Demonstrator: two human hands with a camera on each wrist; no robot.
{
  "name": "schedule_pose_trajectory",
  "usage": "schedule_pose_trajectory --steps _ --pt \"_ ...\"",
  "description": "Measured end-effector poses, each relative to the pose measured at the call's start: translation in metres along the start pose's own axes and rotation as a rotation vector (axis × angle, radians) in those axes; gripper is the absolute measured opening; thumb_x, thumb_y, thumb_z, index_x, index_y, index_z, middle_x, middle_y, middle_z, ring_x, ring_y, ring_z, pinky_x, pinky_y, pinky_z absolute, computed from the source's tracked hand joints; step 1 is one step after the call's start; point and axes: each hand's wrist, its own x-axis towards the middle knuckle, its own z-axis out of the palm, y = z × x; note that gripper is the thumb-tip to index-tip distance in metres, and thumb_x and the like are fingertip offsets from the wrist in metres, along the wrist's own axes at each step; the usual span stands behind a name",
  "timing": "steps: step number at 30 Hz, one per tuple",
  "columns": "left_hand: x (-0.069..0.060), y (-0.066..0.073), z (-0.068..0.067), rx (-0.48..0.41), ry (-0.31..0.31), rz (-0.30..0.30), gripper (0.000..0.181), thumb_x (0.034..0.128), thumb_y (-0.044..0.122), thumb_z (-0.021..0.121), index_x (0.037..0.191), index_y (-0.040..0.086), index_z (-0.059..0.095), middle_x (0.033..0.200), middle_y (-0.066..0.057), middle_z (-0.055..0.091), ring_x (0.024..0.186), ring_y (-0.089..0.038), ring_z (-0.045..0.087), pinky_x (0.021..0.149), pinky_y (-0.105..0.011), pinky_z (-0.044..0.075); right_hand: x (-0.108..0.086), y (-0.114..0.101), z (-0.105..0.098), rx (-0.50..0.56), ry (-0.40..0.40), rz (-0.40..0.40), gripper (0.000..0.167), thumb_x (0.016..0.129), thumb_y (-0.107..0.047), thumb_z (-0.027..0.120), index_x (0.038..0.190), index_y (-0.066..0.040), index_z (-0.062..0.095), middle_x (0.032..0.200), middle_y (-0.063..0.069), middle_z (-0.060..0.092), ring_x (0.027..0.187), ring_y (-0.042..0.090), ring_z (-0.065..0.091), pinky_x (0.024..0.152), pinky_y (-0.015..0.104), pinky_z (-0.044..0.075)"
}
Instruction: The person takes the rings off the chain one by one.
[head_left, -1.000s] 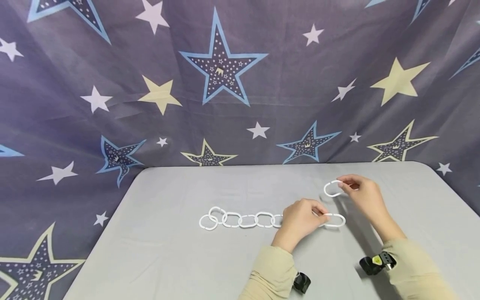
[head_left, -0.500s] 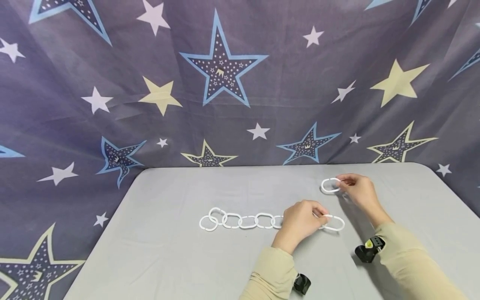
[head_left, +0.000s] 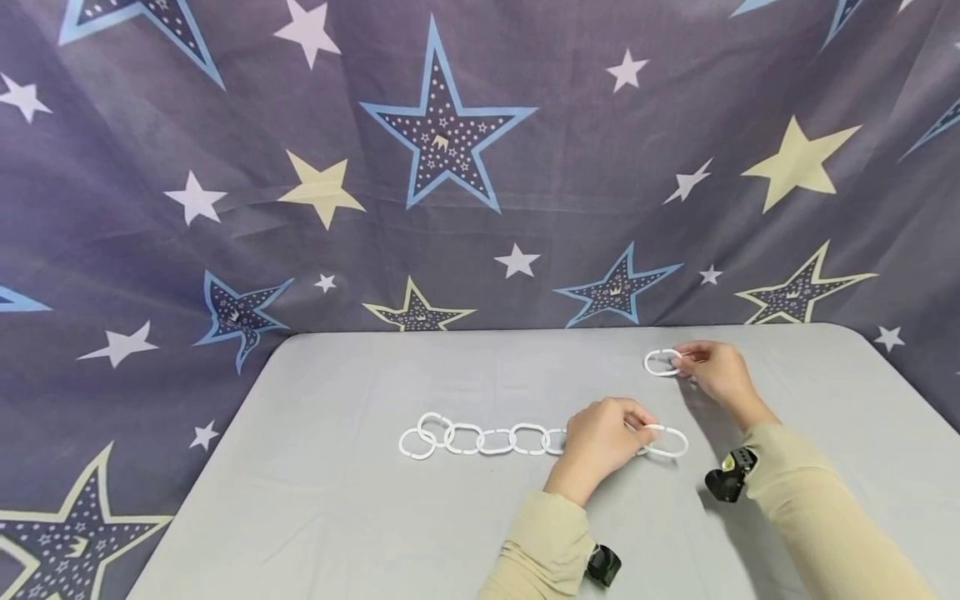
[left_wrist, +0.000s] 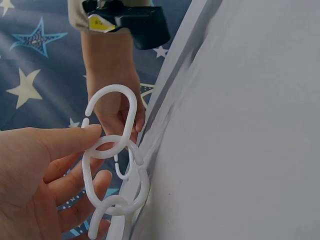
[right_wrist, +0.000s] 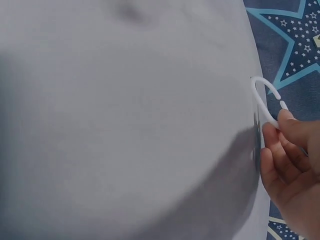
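A chain of several white plastic links (head_left: 496, 443) lies across the table, its right part raised in the left hand (head_left: 606, 435). In the left wrist view, the left hand (left_wrist: 45, 170) pinches a link (left_wrist: 89, 175) between thumb and fingers; the end link (left_wrist: 131, 110) passes through it and shows a small gap. Farther back and to the right, the right hand (head_left: 722, 372) holds a separate white link (head_left: 660, 373). In the right wrist view, the right hand (right_wrist: 295, 165) pinches that link (right_wrist: 261, 100) by one end, near its gap.
A grey-covered table (head_left: 360, 517) fills the lower part of the head view. Behind it hangs a dark cloth (head_left: 525, 192) with a star pattern. A black wrist camera (head_left: 603, 566) is on the left wrist and another (head_left: 729, 475) on the right.
The right hand, with its separate link, has moved toward the back of the table and slightly left. The left hand stays nearly in place, and the end link has tilted slightly.
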Motion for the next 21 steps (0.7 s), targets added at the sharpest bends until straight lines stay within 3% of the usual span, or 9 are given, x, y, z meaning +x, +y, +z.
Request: schedule_pose_trajectory --steps 11,21 --pt "0.0011 -0.0002 0.0021 0.009 0.017 -0.004 0.004 0.0836 0.035 0.078 0.087 0.033 0.077 0.072 0.029 0.062 0.070 0.008 0.054 0.068 -0.020 0.039 0.0066 0.0022 -0.0034 -0.118 -0.027 -0.001 0.023 0.090 -0.003 0.068 0.105 0.015 0.066 0.080 0.018 0.071 0.064 0.011 0.063 0.055 0.019 0.046" --pt "0.0006 -0.0015 0.0033 0.005 0.022 -0.007 0.004 0.0836 0.035 0.079 0.086 0.033 0.077 0.072 0.029 0.062 0.070 0.007 0.054 0.068 -0.021 0.039 0.0056 0.0080 -0.0011 -0.133 -0.023 -0.027 0.023 0.089 -0.005 0.070 0.103 0.012 0.068 0.082 0.017 0.071 0.065 0.012 0.060 0.056 0.021 0.045"
